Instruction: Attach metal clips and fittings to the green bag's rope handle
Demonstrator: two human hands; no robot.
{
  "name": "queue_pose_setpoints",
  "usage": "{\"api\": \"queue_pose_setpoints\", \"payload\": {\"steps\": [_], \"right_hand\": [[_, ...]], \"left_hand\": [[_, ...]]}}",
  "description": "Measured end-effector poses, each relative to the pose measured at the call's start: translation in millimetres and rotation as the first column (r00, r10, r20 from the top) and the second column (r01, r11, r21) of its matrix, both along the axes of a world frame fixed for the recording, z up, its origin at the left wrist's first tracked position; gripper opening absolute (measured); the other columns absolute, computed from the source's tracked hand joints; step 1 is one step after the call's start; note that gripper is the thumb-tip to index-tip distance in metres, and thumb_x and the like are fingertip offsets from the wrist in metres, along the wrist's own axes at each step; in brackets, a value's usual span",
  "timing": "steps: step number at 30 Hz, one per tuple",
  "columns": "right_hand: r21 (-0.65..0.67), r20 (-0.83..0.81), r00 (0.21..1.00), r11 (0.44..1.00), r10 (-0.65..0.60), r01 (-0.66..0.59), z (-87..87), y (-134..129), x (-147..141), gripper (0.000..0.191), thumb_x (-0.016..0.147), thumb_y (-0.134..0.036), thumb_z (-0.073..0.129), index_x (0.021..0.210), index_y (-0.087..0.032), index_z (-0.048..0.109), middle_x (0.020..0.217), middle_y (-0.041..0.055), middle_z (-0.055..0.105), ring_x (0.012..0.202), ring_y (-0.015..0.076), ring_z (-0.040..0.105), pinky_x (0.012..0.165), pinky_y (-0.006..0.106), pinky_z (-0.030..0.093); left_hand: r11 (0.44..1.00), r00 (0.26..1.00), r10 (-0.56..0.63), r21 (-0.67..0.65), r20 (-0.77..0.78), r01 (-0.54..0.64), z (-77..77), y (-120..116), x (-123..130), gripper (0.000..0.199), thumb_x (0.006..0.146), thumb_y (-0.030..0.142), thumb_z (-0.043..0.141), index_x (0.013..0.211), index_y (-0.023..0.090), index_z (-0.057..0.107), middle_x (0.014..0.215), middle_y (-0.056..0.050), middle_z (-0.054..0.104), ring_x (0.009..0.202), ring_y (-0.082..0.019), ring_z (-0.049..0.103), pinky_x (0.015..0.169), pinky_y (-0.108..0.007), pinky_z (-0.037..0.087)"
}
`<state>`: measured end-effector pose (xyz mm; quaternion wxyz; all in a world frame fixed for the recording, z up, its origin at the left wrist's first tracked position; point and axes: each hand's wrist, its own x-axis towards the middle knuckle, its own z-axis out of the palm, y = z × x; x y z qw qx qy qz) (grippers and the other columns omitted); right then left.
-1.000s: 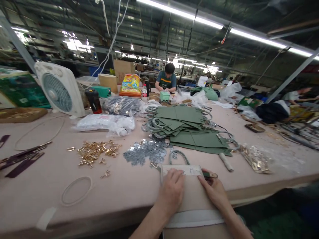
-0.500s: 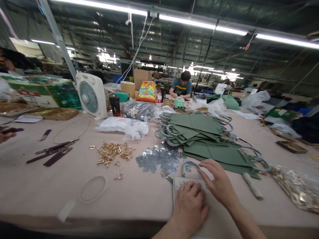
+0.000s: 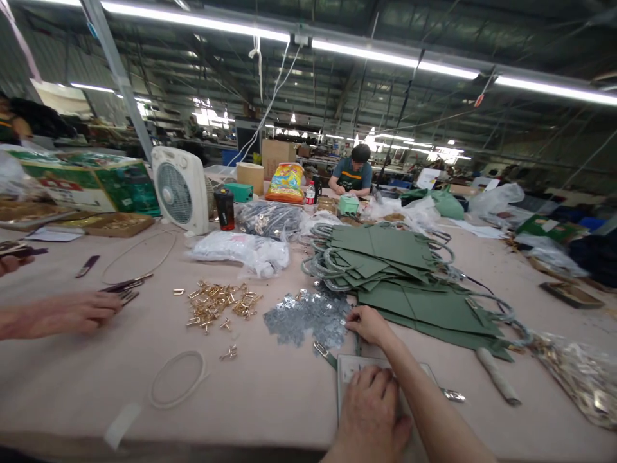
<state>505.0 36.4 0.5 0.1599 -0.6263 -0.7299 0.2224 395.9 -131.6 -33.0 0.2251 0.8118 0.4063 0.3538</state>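
My left hand (image 3: pixel 371 402) lies over a pale flat board (image 3: pixel 343 368) at the table's front, fingers spread on its surface. Beyond it, my right hand (image 3: pixel 367 325) has its fingers pinched together at the right edge of a heap of small silver metal plates (image 3: pixel 303 316); what they grip is too small to make out. A green strap with a metal buckle (image 3: pixel 322 350) juts out at the board's left corner, and another metal buckle (image 3: pixel 454 395) shows to its right. Green flat pieces with corded handles (image 3: pixel 424 305) are stacked behind my right hand.
Gold-coloured fittings (image 3: pixel 222 302) lie left of the plates, with a clear ring (image 3: pixel 177 379) nearer the front. Another person's hand (image 3: pixel 72 313) touches dark straps at the left. A grey roll (image 3: pixel 499 378) and a bag of metal parts (image 3: pixel 578 373) are at the right.
My right hand has moved left and away from me, from the corded handle to the metal plates, and its fingers have closed. Another person's hand has come in at the left.
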Motion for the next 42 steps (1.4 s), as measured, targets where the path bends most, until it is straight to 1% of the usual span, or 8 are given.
{"api": "queue_pose_setpoints", "payload": {"steps": [4, 7, 11, 15, 19, 23, 31, 42], "right_hand": [[-0.003, -0.138, 0.989, 0.999, -0.048, 0.048, 3.2, -3, -2, 0.008, 0.069, -0.015, 0.074, 0.065, -0.021, 0.070, 0.069, 0.0024, 0.069, 0.070, 0.0183, 0.059, 0.072, 0.031, 0.040], [0.024, -0.333, 0.937, 0.993, -0.101, 0.116, 14.3, -10, 14, 0.002, 0.076, -0.022, 0.069, 0.078, -0.020, 0.070, 0.076, 0.0009, 0.067, 0.075, 0.0164, 0.058, 0.077, 0.029, 0.042], [0.027, -0.591, 0.780, 0.962, -0.205, 0.273, 38.3, -39, 65, 0.036, 0.086, -0.042, 0.061, 0.115, -0.021, 0.066, 0.084, -0.0011, 0.061, 0.074, 0.0140, 0.053, 0.072, 0.028, 0.045], [-0.049, -0.722, 0.634, 0.934, -0.277, 0.353, 53.7, -92, 108, 0.043, 0.081, -0.051, 0.069, 0.112, -0.021, 0.066, 0.080, -0.0025, 0.057, 0.067, 0.0119, 0.048, 0.065, 0.026, 0.042], [-0.157, -0.731, 0.591, 0.927, -0.341, 0.341, 43.0, -137, 127, 0.043, 0.076, -0.050, 0.079, 0.104, -0.019, 0.069, 0.075, -0.0014, 0.061, 0.065, 0.0120, 0.050, 0.061, 0.026, 0.039], [-0.255, -0.701, 0.587, 0.911, -0.405, 0.324, 17.9, -158, 141, 0.047, 0.076, -0.053, 0.081, 0.104, -0.018, 0.070, 0.072, -0.0009, 0.065, 0.067, 0.0136, 0.056, 0.063, 0.026, 0.040], [-0.336, -0.705, 0.530, 0.880, -0.471, 0.335, -3.0, -167, 158, 0.050, 0.072, -0.056, 0.083, 0.100, -0.016, 0.071, 0.063, -0.0028, 0.060, 0.055, 0.0091, 0.044, 0.054, 0.024, 0.028], [-0.352, -0.744, 0.483, 0.885, -0.462, 0.304, -6.5, -165, 164, 0.045, 0.067, -0.050, 0.088, 0.093, -0.015, 0.075, 0.065, -0.0023, 0.058, 0.059, 0.0096, 0.043, 0.056, 0.025, 0.025]], "left_hand": [[0.997, 0.999, 0.030, -0.073, 0.027, -0.028, 6.8, -2, 2, 0.058, 0.086, 0.035, 0.077, 0.139, 0.025, 0.056, 0.140, -0.006, 0.063, 0.128, -0.032, 0.053, 0.114, -0.051, 0.047], [0.995, 1.000, 0.021, -0.102, -0.019, -0.022, 14.9, -1, 2, 0.059, 0.087, 0.028, 0.074, 0.142, 0.021, 0.055, 0.144, -0.008, 0.060, 0.133, -0.032, 0.050, 0.117, -0.050, 0.044], [0.996, 0.990, -0.011, -0.089, -0.137, -0.001, 33.3, 5, 4, 0.055, 0.087, 0.027, 0.073, 0.139, 0.021, 0.057, 0.142, -0.007, 0.060, 0.127, -0.030, 0.051, 0.113, -0.050, 0.046], [0.998, 0.956, -0.036, -0.053, -0.292, 0.021, 55.3, 14, 16, 0.039, 0.087, 0.035, 0.073, 0.122, 0.020, 0.065, 0.125, -0.009, 0.063, 0.117, -0.033, 0.055, 0.100, -0.053, 0.053], [0.999, 0.921, -0.046, -0.003, -0.387, 0.049, 64.1, 24, 40, 0.037, 0.087, 0.043, 0.074, 0.113, 0.017, 0.070, 0.116, -0.011, 0.064, 0.115, -0.034, 0.056, 0.096, -0.052, 0.054], [0.998, 0.912, -0.066, -0.026, -0.404, 0.061, 58.4, 32, 62, 0.041, 0.085, 0.047, 0.078, 0.114, 0.019, 0.071, 0.115, -0.011, 0.067, 0.115, -0.034, 0.058, 0.096, -0.051, 0.053], [0.989, 0.936, -0.091, -0.138, -0.341, 0.046, 50.1, 47, 78, 0.030, 0.086, 0.046, 0.076, 0.108, 0.026, 0.072, 0.108, -0.005, 0.074, 0.105, -0.028, 0.068, 0.091, -0.043, 0.049], [0.998, 0.950, -0.064, -0.020, -0.306, 0.061, 42.4, 39, 83, 0.015, 0.095, 0.039, 0.067, 0.101, 0.025, 0.067, 0.107, -0.003, 0.072, 0.107, -0.026, 0.066, 0.092, -0.043, 0.045]]}}
